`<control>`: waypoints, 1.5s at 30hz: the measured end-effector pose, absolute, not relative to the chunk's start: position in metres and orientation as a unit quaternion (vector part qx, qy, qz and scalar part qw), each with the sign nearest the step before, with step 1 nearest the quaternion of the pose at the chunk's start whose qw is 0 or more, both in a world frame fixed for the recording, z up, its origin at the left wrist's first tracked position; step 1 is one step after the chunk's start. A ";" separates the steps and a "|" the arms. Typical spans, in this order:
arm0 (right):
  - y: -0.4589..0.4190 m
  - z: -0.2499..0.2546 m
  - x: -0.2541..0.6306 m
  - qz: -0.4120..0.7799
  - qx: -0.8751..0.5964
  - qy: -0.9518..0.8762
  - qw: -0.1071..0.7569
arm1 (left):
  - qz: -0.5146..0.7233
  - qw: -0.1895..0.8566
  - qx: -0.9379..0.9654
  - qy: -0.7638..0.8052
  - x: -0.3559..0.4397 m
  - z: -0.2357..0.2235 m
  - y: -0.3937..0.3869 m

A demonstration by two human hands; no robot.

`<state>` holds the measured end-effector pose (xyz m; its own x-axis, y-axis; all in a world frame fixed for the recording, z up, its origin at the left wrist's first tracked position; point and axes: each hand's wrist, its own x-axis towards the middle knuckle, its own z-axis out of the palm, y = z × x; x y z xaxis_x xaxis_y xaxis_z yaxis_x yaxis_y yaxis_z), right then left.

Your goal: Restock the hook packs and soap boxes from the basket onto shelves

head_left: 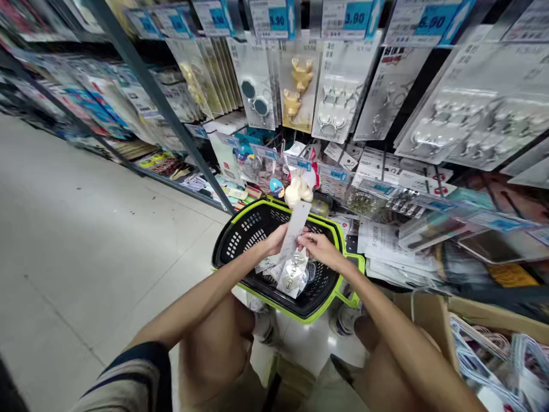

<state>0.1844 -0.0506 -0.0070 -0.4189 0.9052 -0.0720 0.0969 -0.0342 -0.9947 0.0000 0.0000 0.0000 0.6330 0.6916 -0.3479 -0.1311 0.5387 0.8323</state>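
Above a black shopping basket (240, 232) with a lime-green rim, I hold a long pale packaging card (299, 220). My left hand (277, 240) grips its left edge with closed fingers. On the other side, my right hand (319, 246) is closed at the card's right edge, a ring showing on one finger. Just below, a clear pack of metal hooks (294, 277) slants over the basket; whether it joins the held card, I cannot tell. More white and clear packs lie inside the basket, partly covered by the hands and card.
Carded hooks (337, 109) hang in rows on the shelf ahead, under blue price tags (283, 20). A cream-coloured item (298, 191) sits at the basket's far rim. To the right stands a cardboard box (422, 317) of hangers. Tiled floor (141, 246) stretches left.
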 end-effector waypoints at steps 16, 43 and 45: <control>-0.034 -0.024 0.202 0.568 -0.433 -0.563 0.416 | 0.463 0.726 0.340 0.379 -0.005 -0.004 0.010; -0.075 0.048 0.239 0.402 -0.420 -0.447 0.680 | 0.532 0.426 0.618 0.393 0.069 0.049 -0.032; -0.081 0.050 0.238 0.387 -0.422 -0.434 0.695 | 0.514 0.435 0.625 0.394 0.071 0.048 -0.037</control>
